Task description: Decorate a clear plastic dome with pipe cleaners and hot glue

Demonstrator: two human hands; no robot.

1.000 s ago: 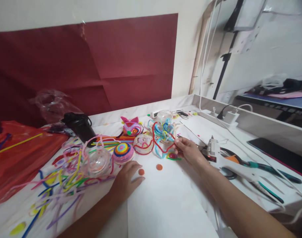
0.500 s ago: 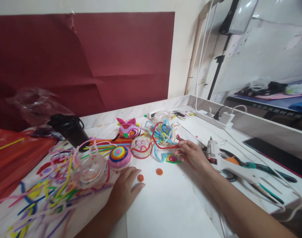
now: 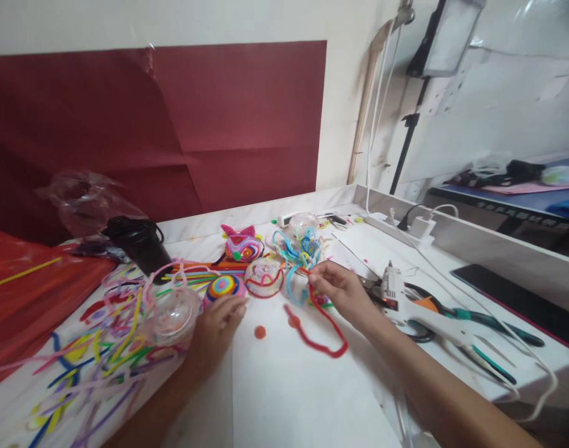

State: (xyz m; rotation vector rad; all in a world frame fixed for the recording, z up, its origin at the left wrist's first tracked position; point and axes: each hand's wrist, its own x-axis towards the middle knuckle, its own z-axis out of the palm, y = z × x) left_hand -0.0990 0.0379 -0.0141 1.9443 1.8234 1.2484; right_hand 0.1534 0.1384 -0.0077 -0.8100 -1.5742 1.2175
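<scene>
My right hand [image 3: 337, 286] pinches one end of a red pipe cleaner [image 3: 328, 351], which hangs in a loose curve over the white board. My left hand [image 3: 216, 330] is at the near edge of a striped, rainbow-ringed dome [image 3: 223, 287] and partly covers it; its fingers reach forward, and I cannot tell whether they touch the dome. Just beyond sits a pale dome [image 3: 264, 278] with a red strand along its front. A pink-eared striped piece [image 3: 242, 244] stands behind it. Blue curled pipe cleaners [image 3: 303, 244] lie past my right hand. An orange disc [image 3: 260, 332] rests on the board.
Loose coloured pipe cleaners [image 3: 97, 354] spread over the left side around a clear plastic bowl [image 3: 175, 314]. A black cup [image 3: 139, 246] leans behind them. On the right are a glue gun [image 3: 396, 292], green-handled pliers [image 3: 494, 320], a phone [image 3: 522, 298] and a power strip [image 3: 396, 230] with cables.
My right hand has drawn back toward me and slightly left; the red pipe cleaner swung from above the blue curls down over the board. My left hand moved left to the striped dome.
</scene>
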